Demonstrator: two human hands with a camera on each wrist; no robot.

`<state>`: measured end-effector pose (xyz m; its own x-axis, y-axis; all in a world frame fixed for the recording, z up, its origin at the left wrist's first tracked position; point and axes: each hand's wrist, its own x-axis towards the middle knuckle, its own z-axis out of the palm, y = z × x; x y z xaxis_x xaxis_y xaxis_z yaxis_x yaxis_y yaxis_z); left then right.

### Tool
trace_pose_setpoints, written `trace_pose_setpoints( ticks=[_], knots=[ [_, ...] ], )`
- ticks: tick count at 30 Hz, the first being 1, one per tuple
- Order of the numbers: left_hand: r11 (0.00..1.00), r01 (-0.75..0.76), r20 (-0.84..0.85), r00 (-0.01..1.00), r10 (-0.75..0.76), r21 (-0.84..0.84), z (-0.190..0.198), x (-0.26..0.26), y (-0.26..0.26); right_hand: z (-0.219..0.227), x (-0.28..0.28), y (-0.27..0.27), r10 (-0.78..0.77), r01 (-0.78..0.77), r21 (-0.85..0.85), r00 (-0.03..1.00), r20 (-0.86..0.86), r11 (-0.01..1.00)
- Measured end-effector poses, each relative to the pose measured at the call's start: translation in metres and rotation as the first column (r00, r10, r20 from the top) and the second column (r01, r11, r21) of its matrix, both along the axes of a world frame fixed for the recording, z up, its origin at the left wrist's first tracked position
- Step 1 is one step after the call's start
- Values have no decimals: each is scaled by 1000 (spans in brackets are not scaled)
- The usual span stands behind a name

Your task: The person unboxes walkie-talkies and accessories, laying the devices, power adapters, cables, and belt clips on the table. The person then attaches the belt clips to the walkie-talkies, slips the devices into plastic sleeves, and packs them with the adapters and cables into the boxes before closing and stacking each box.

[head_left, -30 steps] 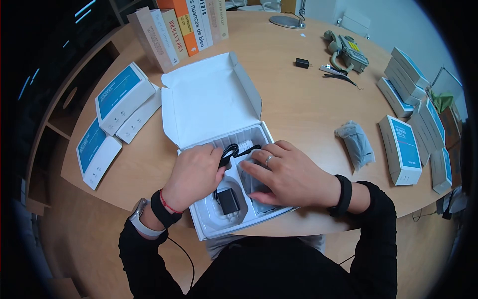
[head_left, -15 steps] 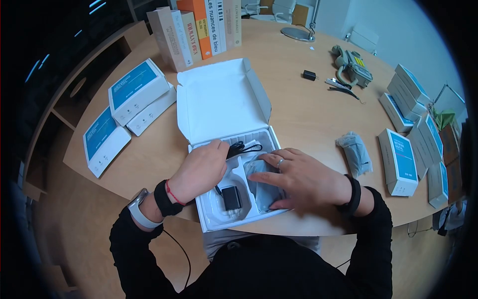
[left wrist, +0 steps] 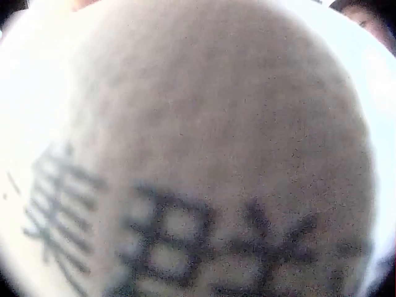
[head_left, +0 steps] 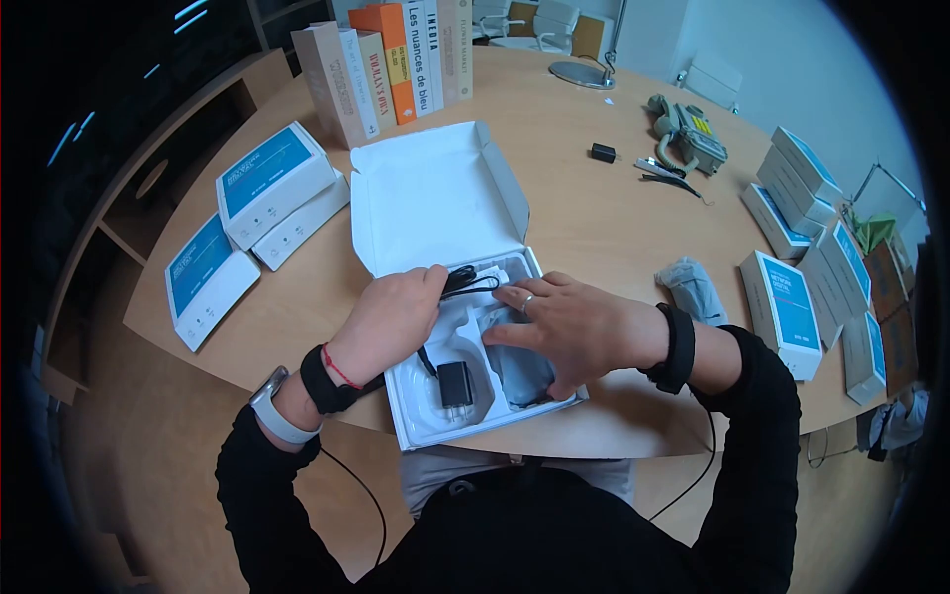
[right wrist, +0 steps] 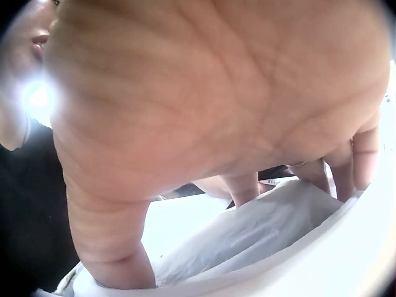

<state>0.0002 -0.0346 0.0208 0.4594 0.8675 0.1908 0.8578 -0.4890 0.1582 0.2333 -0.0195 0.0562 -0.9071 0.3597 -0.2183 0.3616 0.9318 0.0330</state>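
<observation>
An open white carton (head_left: 416,436) with a moulded tray sits at the table's front edge, lid folded back. My left hand (head_left: 396,312) reaches over its left side, bent fingers at a coiled black cable (head_left: 459,280) in the back compartment; the fingertips are partly hidden. A black power adapter (head_left: 454,384) lies in the front left compartment. Over the right compartment, my right hand (head_left: 589,327) grips a grey item in a plastic bag (head_left: 522,366). In the right wrist view, thumb and fingers reach down around the bag (right wrist: 266,223). A blurred pale surface with dark marks (left wrist: 167,229) fills the left wrist view.
White-and-blue boxes stand at left (head_left: 275,178) and right (head_left: 789,307). Another bagged item (head_left: 690,287) lies right of the carton. Upright books (head_left: 386,74) stand behind it. Farther back are a small black adapter (head_left: 603,152), a telephone (head_left: 691,139) and a lamp base (head_left: 582,74).
My left hand has moved slightly off the cable coil toward the carton's left side. My right hand lifted a little, spread, then settled back around the bagged item. The head view has shifted.
</observation>
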Motion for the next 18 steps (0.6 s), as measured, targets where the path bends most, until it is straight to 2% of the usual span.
trace_pose_setpoints(
  ticks=[8, 11, 13, 18],
  knots=[
    [998, -32, 11, 999, 33, -46, -2, 6, 2, -4, -7, 5, 13, -13, -8, 1000, 19, 1000],
    [1000, -9, 23, 1000, 9, -23, -3, 2, 2, 1, -7, 6, 17, -16, -12, 999, 50, 1000],
    [995, 49, 72, 996, -55, 83, -2, -1, 1, 3, -6, 9, 15, -13, -39, 999, 42, 999],
    [997, 53, 97, 994, -57, 47, -6, -1, 1, -3, -11, 10, 11, -11, -69, 1000, -5, 998]
  ],
)
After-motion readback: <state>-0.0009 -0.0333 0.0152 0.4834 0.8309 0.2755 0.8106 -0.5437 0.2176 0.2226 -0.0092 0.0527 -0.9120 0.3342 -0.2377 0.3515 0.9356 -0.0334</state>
